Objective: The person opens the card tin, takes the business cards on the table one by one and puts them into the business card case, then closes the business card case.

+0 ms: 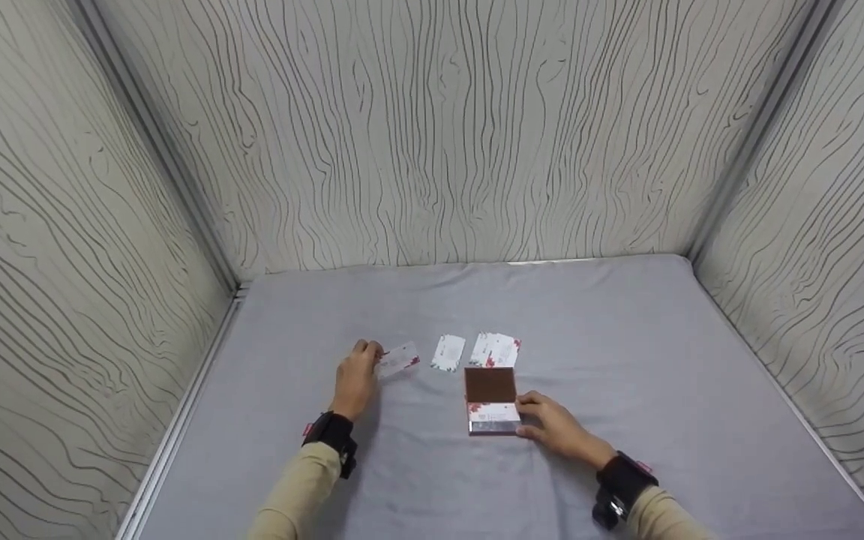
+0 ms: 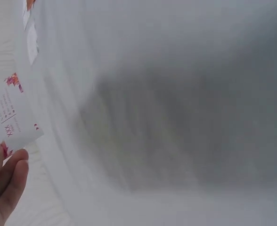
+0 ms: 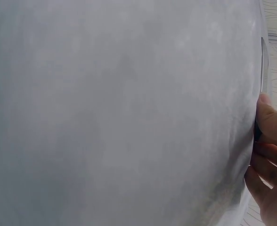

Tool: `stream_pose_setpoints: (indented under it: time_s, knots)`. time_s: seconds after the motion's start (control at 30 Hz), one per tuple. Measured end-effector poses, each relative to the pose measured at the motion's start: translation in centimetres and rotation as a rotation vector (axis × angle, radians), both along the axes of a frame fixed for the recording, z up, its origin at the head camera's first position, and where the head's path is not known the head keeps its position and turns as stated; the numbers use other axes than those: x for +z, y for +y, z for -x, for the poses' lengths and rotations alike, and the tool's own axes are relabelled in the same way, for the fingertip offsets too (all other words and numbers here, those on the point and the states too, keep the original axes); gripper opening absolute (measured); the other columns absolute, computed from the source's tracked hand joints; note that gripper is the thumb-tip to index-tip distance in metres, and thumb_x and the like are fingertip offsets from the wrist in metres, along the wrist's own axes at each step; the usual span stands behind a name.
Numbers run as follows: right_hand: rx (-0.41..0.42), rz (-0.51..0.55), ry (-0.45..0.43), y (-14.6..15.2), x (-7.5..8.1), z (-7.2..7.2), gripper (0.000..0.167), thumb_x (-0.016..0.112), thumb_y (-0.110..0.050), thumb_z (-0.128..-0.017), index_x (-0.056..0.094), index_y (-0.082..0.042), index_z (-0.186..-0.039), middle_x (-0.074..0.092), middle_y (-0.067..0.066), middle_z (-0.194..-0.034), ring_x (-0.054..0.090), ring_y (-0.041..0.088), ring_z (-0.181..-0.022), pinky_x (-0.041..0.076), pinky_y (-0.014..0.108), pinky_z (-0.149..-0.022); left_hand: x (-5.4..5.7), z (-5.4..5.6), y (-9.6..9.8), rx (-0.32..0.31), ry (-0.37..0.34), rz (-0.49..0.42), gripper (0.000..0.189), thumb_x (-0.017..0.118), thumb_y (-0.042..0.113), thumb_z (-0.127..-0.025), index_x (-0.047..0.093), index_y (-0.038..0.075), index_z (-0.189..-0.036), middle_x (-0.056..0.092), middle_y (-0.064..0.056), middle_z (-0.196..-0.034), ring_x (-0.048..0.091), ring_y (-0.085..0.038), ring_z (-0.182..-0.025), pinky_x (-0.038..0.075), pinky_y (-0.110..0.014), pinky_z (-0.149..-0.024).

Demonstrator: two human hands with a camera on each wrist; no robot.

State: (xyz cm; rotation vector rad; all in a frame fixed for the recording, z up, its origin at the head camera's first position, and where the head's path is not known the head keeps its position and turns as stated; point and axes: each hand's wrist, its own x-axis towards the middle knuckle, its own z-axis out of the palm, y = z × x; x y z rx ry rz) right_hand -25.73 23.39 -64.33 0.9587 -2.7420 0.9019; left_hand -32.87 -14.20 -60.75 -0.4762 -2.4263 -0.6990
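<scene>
My left hand [image 1: 357, 379] pinches a white business card [image 1: 400, 358] with red flower corners between thumb and fingers, raised above the cloth. In the left wrist view the printed face of that card [image 2: 9, 113] shows dark pink lettering. On the right, my right hand [image 1: 558, 429] grips the right edge of a business card case [image 1: 490, 385], thumb at the near corner. The case lies with its brown lid folded back and a red-flowered card [image 1: 493, 412] inside. In the right wrist view only a thin edge of the case shows beside the thumb [image 3: 269, 115].
Behind the case lies a loose group of red-flowered cards [image 1: 495, 350]. A card with green leaf corners [image 1: 448, 352] rests to their left. Grey cloth [image 1: 612, 337] with wrinkles covers the table, and wood-patterned walls [image 1: 447, 150] enclose it on three sides.
</scene>
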Motion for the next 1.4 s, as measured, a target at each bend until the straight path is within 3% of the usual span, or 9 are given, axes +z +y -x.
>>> stream_pose_setpoints:
  time_s: [0.33,0.63,1.13,1.4]
  knots:
    - [-0.015,-0.009,-0.009,0.1,0.2,0.4,0.038,0.078,-0.014,-0.084,0.069,0.009,-0.112,0.063,0.021,-0.118,0.059,0.040,-0.110,0.046,0.053,-0.093,-0.8,0.4,4.2,-0.118,0.094,-0.012,0.009,0.067,-0.006,-0.088,0.063,0.002,-0.091,0.060,-0.009,-0.086,0.064,-0.028,-0.068,0.053,-0.041,-0.056]
    - [-0.024,0.025,0.003,0.3,0.1,0.6,0.037,0.080,-0.014,-0.081,0.071,0.009,-0.107,0.066,0.021,-0.115,0.061,0.041,-0.107,0.046,0.053,-0.093,-0.8,0.8,7.2,-0.186,0.111,0.003,0.008,0.067,-0.003,-0.088,0.064,0.004,-0.090,0.060,-0.007,-0.085,0.064,-0.025,-0.067,0.054,-0.038,-0.058]
    - [-0.020,-0.015,-0.014,-0.1,0.3,0.6,0.035,0.080,-0.013,-0.080,0.072,0.005,-0.109,0.067,0.020,-0.114,0.062,0.038,-0.106,0.047,0.052,-0.093,-2.0,-0.4,11.2,-0.348,0.020,0.039,0.029,0.071,-0.015,-0.073,0.064,0.005,-0.094,0.058,-0.004,-0.089,0.063,-0.018,-0.074,0.054,-0.029,-0.065]
    - [-0.003,0.005,0.025,0.1,0.0,0.7,0.034,0.080,-0.011,-0.079,0.072,0.006,-0.107,0.069,0.019,-0.112,0.064,0.035,-0.104,0.048,0.049,-0.091,-2.6,-0.8,12.0,-0.437,-0.006,0.042,0.019,0.073,-0.006,-0.081,0.065,0.004,-0.094,0.062,-0.004,-0.092,0.065,-0.018,-0.079,0.053,-0.022,-0.072]
